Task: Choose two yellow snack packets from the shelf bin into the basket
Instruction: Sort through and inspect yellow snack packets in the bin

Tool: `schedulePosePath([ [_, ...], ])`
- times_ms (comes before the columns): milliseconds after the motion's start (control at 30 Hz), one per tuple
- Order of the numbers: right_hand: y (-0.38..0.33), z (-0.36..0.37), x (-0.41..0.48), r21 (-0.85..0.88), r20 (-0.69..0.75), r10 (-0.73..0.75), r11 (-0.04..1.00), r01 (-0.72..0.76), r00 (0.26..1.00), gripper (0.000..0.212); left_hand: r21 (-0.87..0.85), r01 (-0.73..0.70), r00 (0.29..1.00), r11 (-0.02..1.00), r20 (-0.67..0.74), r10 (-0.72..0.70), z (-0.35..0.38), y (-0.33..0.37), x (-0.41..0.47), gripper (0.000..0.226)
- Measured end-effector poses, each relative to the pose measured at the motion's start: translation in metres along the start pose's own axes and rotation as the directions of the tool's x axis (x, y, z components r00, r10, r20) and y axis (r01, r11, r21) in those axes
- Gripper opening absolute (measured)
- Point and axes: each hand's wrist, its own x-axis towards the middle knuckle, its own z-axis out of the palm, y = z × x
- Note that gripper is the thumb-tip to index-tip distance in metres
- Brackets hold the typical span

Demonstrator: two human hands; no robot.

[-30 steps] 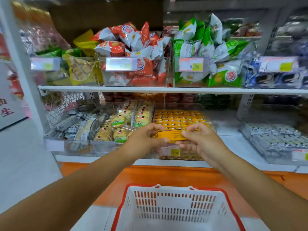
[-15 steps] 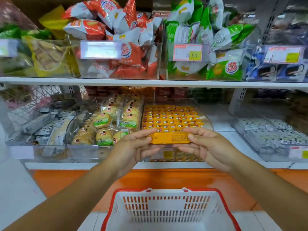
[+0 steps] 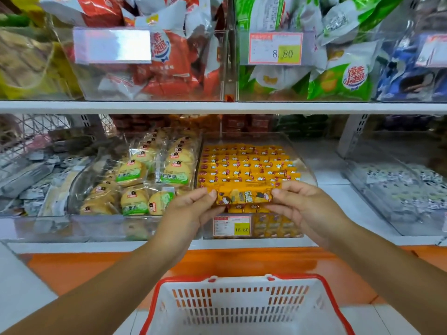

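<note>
I see left hand (image 3: pixel 191 213) and right hand (image 3: pixel 304 209) each pinching one end of yellow packet (image 3: pixel 244 195), over near edge of shelf bin (image 3: pixel 302 165); carry step, I judge; next, lower into basket (image 3: pixel 242 279)

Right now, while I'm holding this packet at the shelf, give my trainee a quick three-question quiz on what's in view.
1. True or false: only the left hand grips the yellow packet, and the right hand hangs free.
2. The price tag on the yellow packets' bin reads: A) 8.80 B) 16.80 C) 6.80
3. What colour is the rim of the basket below the hands?

Key: 1 false, both hands pinch the packet's ends. 2 B. 3 red.
</note>
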Motion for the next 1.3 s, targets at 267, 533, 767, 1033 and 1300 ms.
schedulePosePath([
  [267,0.002,-0.004,0.000,0.010,-0.003,-0.088,0.996,0.088,0.996,0.017,0.033,-0.137,0.990,0.990,-0.010,0.137,0.001,0.000,-0.001,0.018],
  [533,0.006,0.001,-0.001,-0.164,0.012,-0.097,0.982,0.098,0.995,0.051,0.015,-0.104,0.994,0.995,-0.038,0.104,0.001,0.000,-0.005,0.038],
  [767,0.003,0.003,-0.005,-0.061,0.075,-0.114,0.991,0.119,0.991,0.035,-0.104,-0.058,0.997,0.993,-0.059,0.052,0.001,0.006,-0.008,0.032],
  [1033,0.003,0.004,-0.007,0.031,0.045,-0.066,0.997,0.065,0.997,0.038,-0.132,-0.032,0.999,0.991,-0.030,0.028,0.002,0.008,-0.011,0.037],
  [1300,0.001,0.003,-0.010,0.051,0.104,-0.038,0.998,0.033,0.994,0.041,-0.030,-0.074,0.993,0.997,-0.089,0.071,-0.003,0.007,-0.010,0.033],
])
